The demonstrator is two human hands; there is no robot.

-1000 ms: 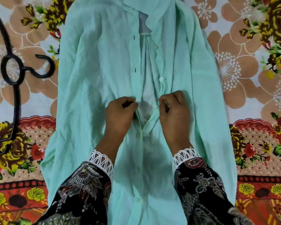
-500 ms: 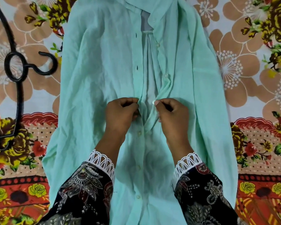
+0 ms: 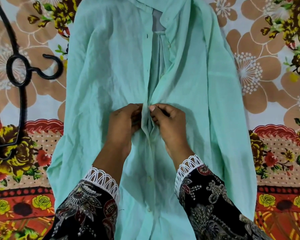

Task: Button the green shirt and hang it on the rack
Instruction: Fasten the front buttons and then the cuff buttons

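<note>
A pale green shirt (image 3: 111, 70) lies flat on a flowered bedsheet, collar at the top. Its front is closed below my hands, with buttons showing down the placket, and gapes open above them up to the collar. My left hand (image 3: 123, 122) pinches the left placket edge at mid-chest. My right hand (image 3: 168, 123) pinches the right placket edge against it, thumb and fingertips meeting at the seam. The button between them is hidden by my fingers.
A black clothes hanger (image 3: 17, 78) lies on the sheet left of the shirt, its hook curling toward the sleeve. The flowered bedsheet (image 3: 270, 84) spreads on both sides of the shirt. No rack is in view.
My two hands have come together, pulling both placket edges closed at mid-chest; the gap between them seen earlier is gone.
</note>
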